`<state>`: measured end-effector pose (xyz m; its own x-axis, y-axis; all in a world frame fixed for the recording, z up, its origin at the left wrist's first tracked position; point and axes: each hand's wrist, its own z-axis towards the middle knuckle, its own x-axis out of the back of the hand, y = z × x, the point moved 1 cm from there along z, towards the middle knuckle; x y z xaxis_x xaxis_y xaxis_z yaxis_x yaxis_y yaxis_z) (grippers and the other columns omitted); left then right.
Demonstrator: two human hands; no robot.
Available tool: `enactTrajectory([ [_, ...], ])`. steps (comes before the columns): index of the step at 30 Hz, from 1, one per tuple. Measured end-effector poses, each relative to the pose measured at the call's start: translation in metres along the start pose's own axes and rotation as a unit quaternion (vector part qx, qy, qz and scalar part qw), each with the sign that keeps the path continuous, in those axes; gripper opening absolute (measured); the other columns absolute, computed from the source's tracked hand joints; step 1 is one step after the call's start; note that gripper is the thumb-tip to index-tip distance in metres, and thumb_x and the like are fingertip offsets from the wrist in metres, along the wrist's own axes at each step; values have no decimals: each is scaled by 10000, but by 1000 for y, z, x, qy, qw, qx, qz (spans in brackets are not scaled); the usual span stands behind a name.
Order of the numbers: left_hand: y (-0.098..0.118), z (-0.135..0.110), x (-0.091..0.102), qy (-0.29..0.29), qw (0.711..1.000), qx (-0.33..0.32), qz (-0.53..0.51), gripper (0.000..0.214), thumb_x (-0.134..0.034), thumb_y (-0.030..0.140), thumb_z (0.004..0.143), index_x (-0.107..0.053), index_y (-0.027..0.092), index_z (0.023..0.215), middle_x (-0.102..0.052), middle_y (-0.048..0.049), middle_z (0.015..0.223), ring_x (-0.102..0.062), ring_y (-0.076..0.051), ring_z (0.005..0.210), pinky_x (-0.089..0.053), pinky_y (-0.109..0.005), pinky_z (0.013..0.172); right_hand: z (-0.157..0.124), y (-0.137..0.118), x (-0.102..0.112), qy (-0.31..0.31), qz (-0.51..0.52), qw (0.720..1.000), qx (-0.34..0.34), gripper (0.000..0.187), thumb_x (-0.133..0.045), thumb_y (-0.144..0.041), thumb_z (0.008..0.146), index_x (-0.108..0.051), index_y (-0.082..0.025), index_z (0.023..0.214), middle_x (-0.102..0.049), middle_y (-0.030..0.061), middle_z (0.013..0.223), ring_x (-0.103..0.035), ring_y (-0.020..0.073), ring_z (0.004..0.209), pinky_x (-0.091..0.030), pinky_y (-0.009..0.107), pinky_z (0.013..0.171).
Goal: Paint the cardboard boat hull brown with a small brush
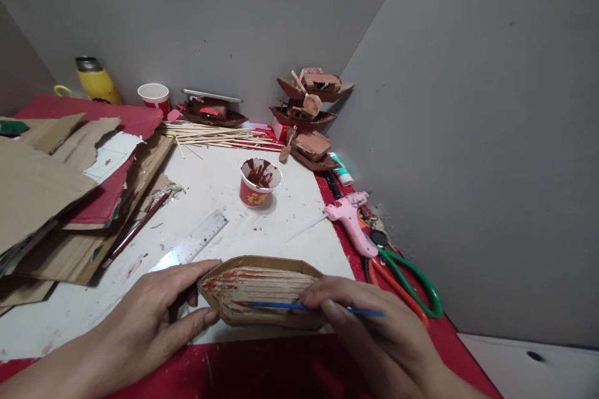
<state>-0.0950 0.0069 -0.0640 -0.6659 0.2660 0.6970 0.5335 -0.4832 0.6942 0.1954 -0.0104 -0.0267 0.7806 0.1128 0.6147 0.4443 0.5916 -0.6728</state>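
A small cardboard boat hull [266, 283] lies at the near edge of the white board, its pointed end to the left. Reddish-brown paint streaks the ridged floor near that point. My left hand [159, 312] grips the pointed end between thumb and fingers. Pinched in my right hand [360, 318] is a thin blue paintbrush [281, 305], its tip against the hull's inside near the left. Beyond the hull stands a red paper cup [255, 190] with brown paint smeared inside.
Cardboard sheets [42, 174] are piled at left. A clear ruler [196, 240] lies mid-board. Wooden sticks [215, 135] and finished brown boats [311, 146] line the back. At right are a pink glue gun [350, 218] and green-handled scissors [421, 290]. Grey walls enclose the back and right.
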Motion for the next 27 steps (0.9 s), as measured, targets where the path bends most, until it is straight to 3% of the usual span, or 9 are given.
enactTrajectory([
  [5, 0, -1, 0, -7, 1000, 6, -3, 527, -633, 319, 909, -441, 359, 1399, -696, 29, 1274, -688, -164, 1098, -546, -225, 929, 7, -9, 0, 0, 39, 999, 24, 301, -522, -108, 960, -566, -266, 1212, -733, 37, 1036, -720, 151, 949, -592, 208, 827],
  [11, -1, -1, 0, -5, 1000, 11, 1, 515, -647, 311, 898, -468, 361, 1379, -707, 32, 1250, -693, -162, 1085, -549, -216, 915, 0, -5, 3, -5, 8, 1000, 24, 263, -526, -84, 941, -603, -240, 1138, -739, 46, 951, -729, 158, 877, -604, 215, 787],
  [17, -1, -2, -1, -3, 1000, 9, -8, 541, -652, 306, 891, -454, 369, 1391, -708, 35, 1248, -696, -159, 1077, -547, -213, 918, -2, -6, 4, -22, 43, 999, 24, 333, -543, -106, 941, -562, -263, 1234, -730, 49, 1063, -723, 161, 960, -595, 214, 831],
  [21, -3, -3, -1, -4, 1000, 19, 9, 506, -637, 337, 903, -477, 348, 1383, -699, 20, 1268, -682, -166, 1110, -536, -224, 946, -1, -7, 6, -31, -1, 999, 10, 280, -582, -137, 925, -604, -259, 1175, -748, 39, 1006, -735, 163, 889, -600, 210, 800],
  [24, -2, -2, 0, -24, 999, 27, 12, 467, -609, 359, 915, -512, 309, 1369, -692, -7, 1287, -673, -183, 1133, -531, -243, 963, -6, -6, 14, -7, -34, 999, -8, 220, -567, -173, 946, -641, -278, 1125, -758, 20, 973, -740, 160, 858, -603, 203, 801],
  [27, -1, -2, 1, -25, 999, 32, 9, 449, -600, 367, 911, -539, 294, 1351, -702, -21, 1267, -680, -197, 1118, -536, -253, 951, -11, -9, 27, 66, -43, 994, -71, 180, -533, -235, 981, -669, -308, 1073, -760, -6, 928, -743, 146, 812, -605, 159, 752],
])
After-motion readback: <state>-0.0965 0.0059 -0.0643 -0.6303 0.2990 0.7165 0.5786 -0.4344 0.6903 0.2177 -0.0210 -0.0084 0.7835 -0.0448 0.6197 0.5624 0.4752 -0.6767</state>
